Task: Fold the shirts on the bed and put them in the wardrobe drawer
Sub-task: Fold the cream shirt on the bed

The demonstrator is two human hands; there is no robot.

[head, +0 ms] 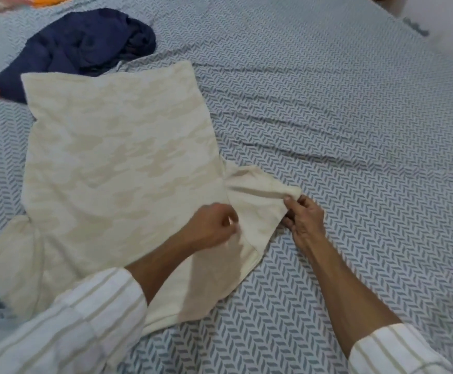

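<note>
At about nine to ten o'clock in the head view, a navy shirt (77, 54) lies crumpled on the bed (341, 103), not yet folded, its near edge tucked just behind the hem of a cream camouflage shirt (117, 163). That cream shirt is spread flat across the centre-left, hem toward twelve o'clock, shoulders toward six. Its left sleeve bunches at eight o'clock.

The left hand (212, 225), near centre, has its fingers curled at the shoulder seam; blur hides whether its grip pinches the cloth or only rests on it, so I cannot tell. Just right of it, the right hand (305, 217) holds a narrow grip, thumb and fingers pinching the cuff edge of the right sleeve (257, 195), which points toward three o'clock.

The step in hand looks like the first fold: sleeve inward. Next, the right hand would need to carry that cuff across toward nine o'clock, with the shoulder line pinned as the crease. No drawer is in view.
</note>
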